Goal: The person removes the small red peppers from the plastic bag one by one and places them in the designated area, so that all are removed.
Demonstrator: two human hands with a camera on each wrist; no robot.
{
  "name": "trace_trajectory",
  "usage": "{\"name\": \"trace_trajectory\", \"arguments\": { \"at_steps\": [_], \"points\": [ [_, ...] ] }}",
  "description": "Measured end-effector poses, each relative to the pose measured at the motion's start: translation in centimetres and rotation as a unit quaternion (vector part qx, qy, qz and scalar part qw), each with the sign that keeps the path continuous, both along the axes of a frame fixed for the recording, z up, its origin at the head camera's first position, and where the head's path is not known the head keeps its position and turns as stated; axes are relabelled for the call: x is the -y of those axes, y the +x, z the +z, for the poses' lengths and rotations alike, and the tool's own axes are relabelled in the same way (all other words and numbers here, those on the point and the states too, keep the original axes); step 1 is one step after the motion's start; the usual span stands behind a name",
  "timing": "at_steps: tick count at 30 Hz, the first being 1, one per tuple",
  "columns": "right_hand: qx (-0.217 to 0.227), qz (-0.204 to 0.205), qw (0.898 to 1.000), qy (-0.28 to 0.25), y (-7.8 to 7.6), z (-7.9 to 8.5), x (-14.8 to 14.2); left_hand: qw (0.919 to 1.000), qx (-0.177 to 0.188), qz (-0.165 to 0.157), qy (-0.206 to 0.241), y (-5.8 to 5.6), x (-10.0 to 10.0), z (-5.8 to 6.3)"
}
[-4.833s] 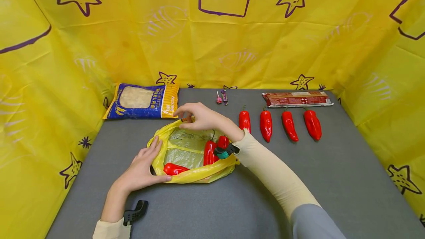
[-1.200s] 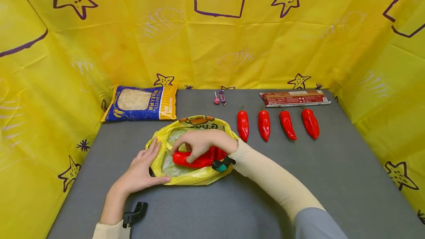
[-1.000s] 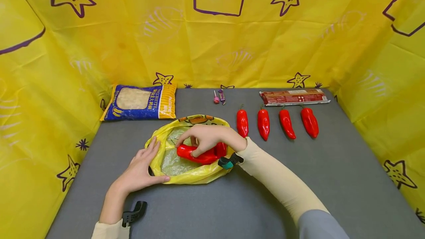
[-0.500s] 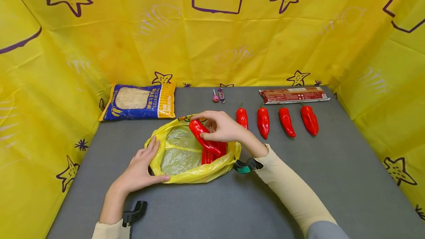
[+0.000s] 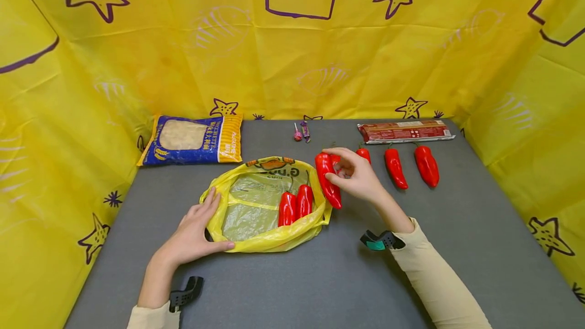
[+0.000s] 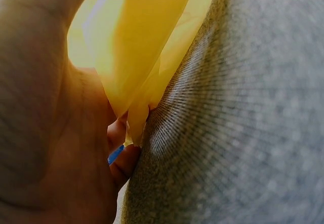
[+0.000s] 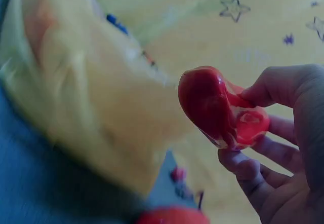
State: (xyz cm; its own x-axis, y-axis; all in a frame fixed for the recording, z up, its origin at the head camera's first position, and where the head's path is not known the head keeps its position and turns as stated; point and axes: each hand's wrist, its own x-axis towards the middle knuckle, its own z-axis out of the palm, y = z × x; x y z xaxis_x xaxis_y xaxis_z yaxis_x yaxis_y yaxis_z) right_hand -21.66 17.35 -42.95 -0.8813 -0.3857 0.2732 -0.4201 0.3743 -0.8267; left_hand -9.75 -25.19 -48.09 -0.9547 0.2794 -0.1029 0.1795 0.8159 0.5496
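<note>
My left hand (image 5: pixel 194 230) rests with spread fingers against the left side of a yellow plastic bag (image 5: pixel 269 242), its thumb along the front rim. In the left wrist view the bag's yellow wall (image 6: pixel 142 36) lies beside the palm. The bag's mouth gapes, showing two red peppers, a left one (image 5: pixel 287 209) and a right one (image 5: pixel 304 201). Between thumb and fingers my right hand (image 5: pixel 358 176) pinches another red pepper (image 5: pixel 326 179), just outside the bag's right rim. In the right wrist view this glossy pepper (image 7: pixel 202 102) points its rounded end at the camera.
Several more red peppers stand in a row to the right, among them a curved one (image 5: pixel 395 169) and a wide one (image 5: pixel 427 166); my right hand partly covers two. Behind lie a blue pasta packet (image 5: pixel 183 138), a lollipop (image 5: pixel 298 135), a purple-wrapped candy (image 5: pixel 305 131) and a long red packet (image 5: pixel 407 132).
My right hand has taken a red pepper from the bag, raised it and carried it right, past the rim. My left hand stays at the bag's left side.
</note>
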Motion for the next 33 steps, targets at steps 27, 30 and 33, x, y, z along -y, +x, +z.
{"name": "trace_trajectory", "arguments": {
  "at_steps": [27, 30, 33],
  "points": [
    [0.006, -0.098, 0.991, 0.087, 2.6, -5.7, -5.2, 1.0000, -0.004, 0.002, -0.002, 0.0, 0.1, -0.1],
    [-0.004, -0.105, 0.989, 0.100, 2.8, -6.0, -5.2, 1.0000, -0.004, 0.001, -0.002, 0.0, 0.1, -0.2],
    [-0.011, -0.109, 0.989, 0.103, 2.9, -6.1, -5.2, 1.0000, -0.004, 0.000, -0.003, 0.0, 0.1, -0.3]
  ]
}}
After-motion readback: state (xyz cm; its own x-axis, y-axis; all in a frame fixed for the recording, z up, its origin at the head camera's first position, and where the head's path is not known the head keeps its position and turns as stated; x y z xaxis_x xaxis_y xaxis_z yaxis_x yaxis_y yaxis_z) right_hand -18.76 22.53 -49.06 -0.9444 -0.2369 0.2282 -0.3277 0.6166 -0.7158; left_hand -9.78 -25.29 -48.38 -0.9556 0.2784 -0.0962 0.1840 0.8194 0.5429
